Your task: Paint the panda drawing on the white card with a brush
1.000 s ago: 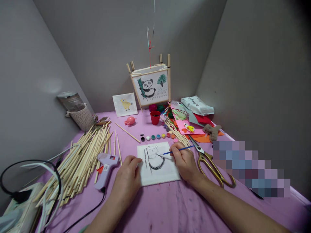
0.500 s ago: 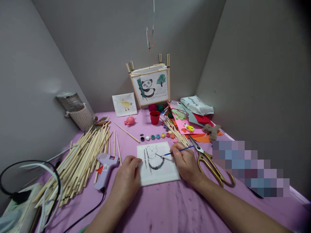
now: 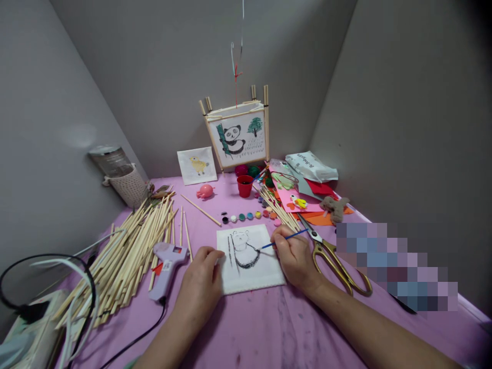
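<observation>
On the purple cloth lies a small white canvas (image 3: 251,281) with a panda outlined on it in black. My right hand (image 3: 294,256) is closed round a thin blue paintbrush (image 3: 286,238), whose tip meets the right side of the panda's body line. My left hand (image 3: 202,274) has its fingers curled at the canvas's left edge, thumb and fingertips holding it. Just beyond the canvas runs a row of small paint pots (image 3: 242,217). A red cup (image 3: 245,187) with dark liquid stands farther back.
Gold-handled scissors (image 3: 338,266) lie by my right forearm. At left are a purple glue gun (image 3: 167,269), a heap of wooden sticks (image 3: 130,256) and cables. A panda lantern (image 3: 238,138) hangs at the back, near a chick picture (image 3: 198,166). Coloured paper and wipes (image 3: 311,166) sit back right.
The brush tip has shifted slightly right and down along the body line, and the handle tilts a little more. My left hand and the canvas have stayed still.
</observation>
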Demonstrator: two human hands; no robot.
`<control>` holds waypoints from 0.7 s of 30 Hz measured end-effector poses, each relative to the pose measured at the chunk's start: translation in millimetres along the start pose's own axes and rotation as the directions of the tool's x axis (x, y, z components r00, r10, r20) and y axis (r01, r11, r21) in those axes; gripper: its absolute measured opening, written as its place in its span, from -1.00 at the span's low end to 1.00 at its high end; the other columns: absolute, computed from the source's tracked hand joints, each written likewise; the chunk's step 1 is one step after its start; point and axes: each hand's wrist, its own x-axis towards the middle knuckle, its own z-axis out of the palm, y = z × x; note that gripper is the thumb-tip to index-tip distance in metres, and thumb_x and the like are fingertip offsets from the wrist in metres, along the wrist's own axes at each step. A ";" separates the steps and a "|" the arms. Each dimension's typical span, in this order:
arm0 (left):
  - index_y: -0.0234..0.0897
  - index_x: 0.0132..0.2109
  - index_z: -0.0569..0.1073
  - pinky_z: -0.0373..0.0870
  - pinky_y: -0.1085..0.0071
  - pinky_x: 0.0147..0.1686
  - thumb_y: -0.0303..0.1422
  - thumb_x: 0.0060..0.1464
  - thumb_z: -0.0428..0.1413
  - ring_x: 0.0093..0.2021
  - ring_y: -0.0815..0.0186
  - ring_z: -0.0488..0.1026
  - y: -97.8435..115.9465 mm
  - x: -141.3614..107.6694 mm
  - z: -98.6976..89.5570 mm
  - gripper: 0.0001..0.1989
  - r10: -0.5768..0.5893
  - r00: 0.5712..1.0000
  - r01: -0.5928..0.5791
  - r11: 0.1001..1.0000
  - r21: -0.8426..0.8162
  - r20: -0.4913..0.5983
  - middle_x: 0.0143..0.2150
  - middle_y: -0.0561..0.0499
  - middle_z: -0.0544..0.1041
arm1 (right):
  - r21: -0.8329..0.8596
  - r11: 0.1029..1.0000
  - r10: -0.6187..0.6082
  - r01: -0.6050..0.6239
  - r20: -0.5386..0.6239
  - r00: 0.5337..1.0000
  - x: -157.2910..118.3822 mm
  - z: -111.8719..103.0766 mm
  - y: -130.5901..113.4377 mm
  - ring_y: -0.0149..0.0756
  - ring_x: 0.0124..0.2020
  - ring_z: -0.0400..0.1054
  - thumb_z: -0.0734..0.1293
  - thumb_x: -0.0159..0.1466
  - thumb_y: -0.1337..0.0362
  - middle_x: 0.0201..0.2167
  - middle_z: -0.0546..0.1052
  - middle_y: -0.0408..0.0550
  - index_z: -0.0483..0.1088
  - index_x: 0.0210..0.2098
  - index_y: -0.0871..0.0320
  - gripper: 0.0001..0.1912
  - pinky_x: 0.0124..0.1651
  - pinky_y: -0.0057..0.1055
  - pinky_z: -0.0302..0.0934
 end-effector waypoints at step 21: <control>-0.29 -0.12 0.46 0.37 0.30 -0.18 -0.50 0.11 -0.07 -0.18 0.24 0.44 1.7 0.4 -2.3 -0.73 -0.011 1.000 0.012 1.000 -0.016 0.015 -0.10 -0.10 0.42 | -0.034 0.999 -0.023 0.022 -0.023 0.999 1.4 0.1 6.2 -0.33 -0.51 0.28 0.08 0.30 0.33 -0.59 0.35 -0.17 0.25 -0.51 0.11 -0.72 -0.37 -0.41 0.09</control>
